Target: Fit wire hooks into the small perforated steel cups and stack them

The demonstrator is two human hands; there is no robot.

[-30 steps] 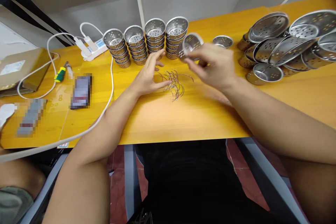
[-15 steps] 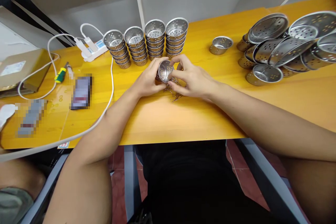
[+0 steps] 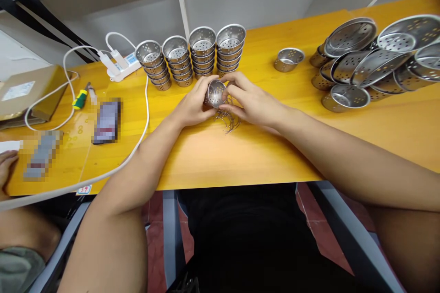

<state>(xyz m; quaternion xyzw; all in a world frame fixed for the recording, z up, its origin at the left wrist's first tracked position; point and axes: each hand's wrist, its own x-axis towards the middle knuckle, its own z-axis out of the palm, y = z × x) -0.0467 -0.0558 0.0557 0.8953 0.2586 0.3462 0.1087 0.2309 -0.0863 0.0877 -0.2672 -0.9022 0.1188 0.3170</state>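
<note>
A small perforated metal cup (image 3: 216, 93) is tilted with its mouth toward me, low over the table. My left hand (image 3: 197, 104) is wrapped round its left side and holds it. At the cup's right rim are the bent fingers of my right hand (image 3: 245, 100), thumb and fingertips drawn together; what they pinch, if anything, is too small to make out. Just below the hands lies a little heap of thin curved metal wires (image 3: 227, 121), partly hidden by my right hand.
Four stacks of perforated cups (image 3: 176, 62) stand behind my hands. One single cup (image 3: 289, 59) sits to the right, near a large pile of cups (image 3: 364, 66). Leftward are a power strip (image 3: 123, 67), a white cable, a screwdriver (image 3: 80, 99), two blurred phones (image 3: 107, 121) and another person's hand (image 3: 5, 165).
My right fingers have closed in and shifted slightly at the cup's rim, uncovering more of the wires. At the far left, another person's hand has appeared on the table.
</note>
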